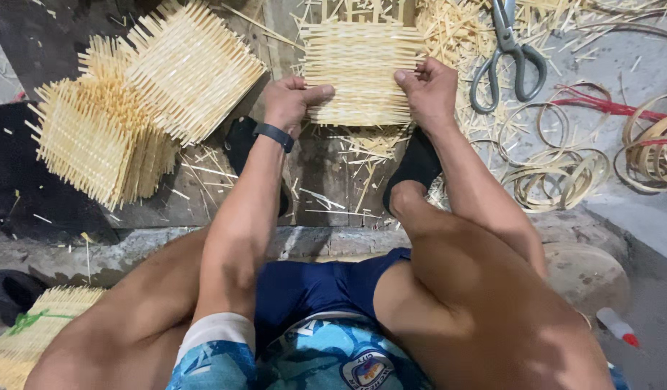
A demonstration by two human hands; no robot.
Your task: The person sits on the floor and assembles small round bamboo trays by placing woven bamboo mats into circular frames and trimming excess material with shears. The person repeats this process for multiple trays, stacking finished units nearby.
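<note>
We look down on a dark wooden surface (326, 180) set on a rough concrete floor, littered with pale bamboo offcuts. In the middle of it lies a woven bamboo mat (356, 72), a square lattice of thin slats. Its visible slats run left to right, with stub ends sticking out along both sides and upright ends showing at the far edge; the panel lies flat, its near edge towards us.

Our left hand (290, 101) pinches the mat's near left corner, thumb on top, a dark band on the wrist. Our right hand (429, 90) grips the near right corner in the same way, thumb laid over the slats. Both hands are closed on the mat.

To the left, a stack of finished mats (131, 108) leans in a fan, tilted against one another. To the right, scissors (508, 54) rest on loose slivers, handles towards us. Beyond them lie coiled bamboo strips (564, 173) and some red cord (600, 105). At the lower left, another bundle of mats (30, 332) is tied with green string.
</note>
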